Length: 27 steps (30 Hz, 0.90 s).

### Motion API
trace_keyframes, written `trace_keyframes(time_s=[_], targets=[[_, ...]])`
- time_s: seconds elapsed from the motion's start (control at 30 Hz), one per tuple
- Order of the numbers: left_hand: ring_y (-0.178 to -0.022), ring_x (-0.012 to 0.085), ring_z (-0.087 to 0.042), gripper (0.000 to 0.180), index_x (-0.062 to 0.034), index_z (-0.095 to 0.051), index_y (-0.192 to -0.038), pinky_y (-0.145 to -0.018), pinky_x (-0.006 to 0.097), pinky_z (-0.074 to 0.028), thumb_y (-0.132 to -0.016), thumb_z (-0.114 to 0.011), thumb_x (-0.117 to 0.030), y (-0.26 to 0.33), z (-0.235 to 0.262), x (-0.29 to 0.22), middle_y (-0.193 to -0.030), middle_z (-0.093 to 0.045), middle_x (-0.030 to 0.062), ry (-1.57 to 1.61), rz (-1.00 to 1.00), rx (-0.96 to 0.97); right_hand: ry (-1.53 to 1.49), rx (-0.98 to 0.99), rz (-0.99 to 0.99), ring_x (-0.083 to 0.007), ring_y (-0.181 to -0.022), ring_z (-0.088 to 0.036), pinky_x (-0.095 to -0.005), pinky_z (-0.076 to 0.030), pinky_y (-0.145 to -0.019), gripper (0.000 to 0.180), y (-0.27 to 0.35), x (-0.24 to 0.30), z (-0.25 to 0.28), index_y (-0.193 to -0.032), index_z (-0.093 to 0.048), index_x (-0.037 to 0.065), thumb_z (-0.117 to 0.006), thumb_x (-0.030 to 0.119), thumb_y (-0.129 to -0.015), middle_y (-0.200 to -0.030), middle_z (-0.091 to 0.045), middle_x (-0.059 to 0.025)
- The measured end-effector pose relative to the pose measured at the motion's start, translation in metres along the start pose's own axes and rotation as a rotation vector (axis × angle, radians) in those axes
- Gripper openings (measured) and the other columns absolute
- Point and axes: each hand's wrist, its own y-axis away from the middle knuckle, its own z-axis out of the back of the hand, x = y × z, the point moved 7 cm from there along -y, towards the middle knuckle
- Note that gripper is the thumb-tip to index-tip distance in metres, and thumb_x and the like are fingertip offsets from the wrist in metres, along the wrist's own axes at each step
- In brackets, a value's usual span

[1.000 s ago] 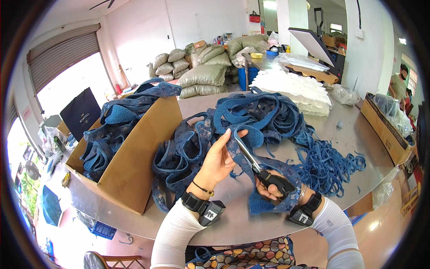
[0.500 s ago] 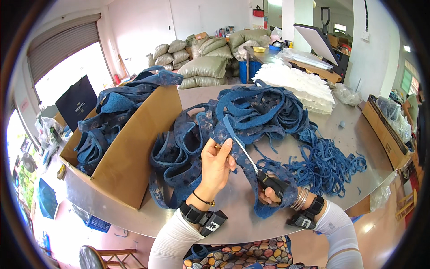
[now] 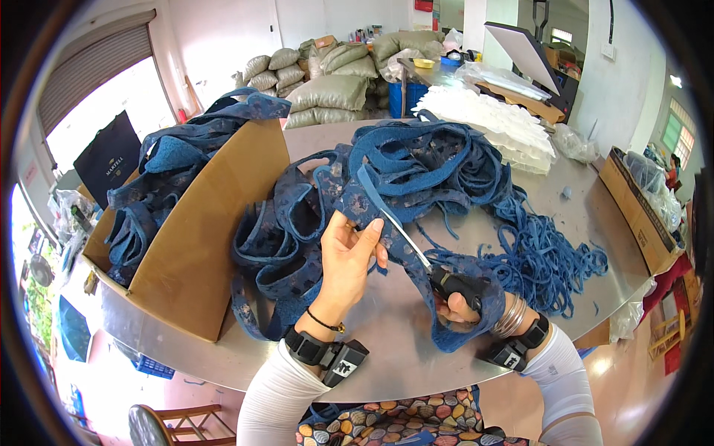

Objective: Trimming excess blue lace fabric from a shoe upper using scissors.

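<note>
My left hand (image 3: 348,256) pinches a blue patterned fabric strip (image 3: 363,205) between thumb and fingers over the middle of the table. My right hand (image 3: 457,309) is wrapped round the black handles of a pair of scissors (image 3: 451,285). Their long metal blades point up and left along the strip's edge, towards my left thumb. A narrow blue sliver stands off the strip beside the blade tips. The strip's lower part drapes down around my right hand and hides some of its fingers.
A cardboard box (image 3: 212,230) full of blue strips stands at left. A heap of coiled strips (image 3: 431,160) lies ahead, with a tangle of thin blue trimmings (image 3: 547,264) to its right. White layered material (image 3: 476,126) sits behind. Another cardboard box (image 3: 639,215) borders the right side.
The whole view has shifted a little, moving the box and strips left and up in the picture. Both hands keep nearly the same hold on the strip and scissors.
</note>
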Motion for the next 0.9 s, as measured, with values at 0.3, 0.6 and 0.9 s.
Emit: trace_keyframes(time_s=[0.3,0.6,0.9], targets=[[-0.053,0.0094,-0.055,0.021,-0.0014,-0.049,-0.105,-0.043,0.023,-0.045,-0.086,-0.059,-0.004,0.002,-0.004,0.008,-0.086,-0.059,0.006,-0.053,0.041,0.052,0.147,-0.088,0.048,-0.0176,-0.063,-0.049,-0.0287,-0.041,-0.059,0.053,0.001,0.006,0.007,-0.081,-0.055,0.006,-0.055,0.059,-0.08,-0.068,-0.052,-0.0038],[-0.05,0.009,-0.052,0.028,-0.0052,-0.046,-0.113,-0.042,0.022,-0.042,-0.087,-0.057,-0.003,0.009,-0.015,0.012,-0.088,-0.06,0.0049,-0.038,0.062,0.101,0.328,-0.178,0.088,-0.0231,-0.067,-0.052,-0.0327,-0.043,-0.062,0.057,0.005,0.015,0.008,-0.092,-0.055,0.007,-0.052,0.063,-0.08,-0.072,-0.055,-0.0074],[-0.049,0.0113,-0.054,0.022,-0.0023,-0.047,-0.103,-0.041,0.024,-0.044,-0.085,-0.06,-0.004,0.007,-0.014,0.012,-0.083,-0.058,0.0068,0.034,0.14,0.09,0.355,-0.169,0.014,-0.0248,-0.064,-0.053,-0.0336,-0.042,-0.059,0.057,0.008,0.018,0.005,-0.094,-0.055,0.01,-0.049,0.066,-0.079,-0.072,-0.054,-0.0051]])
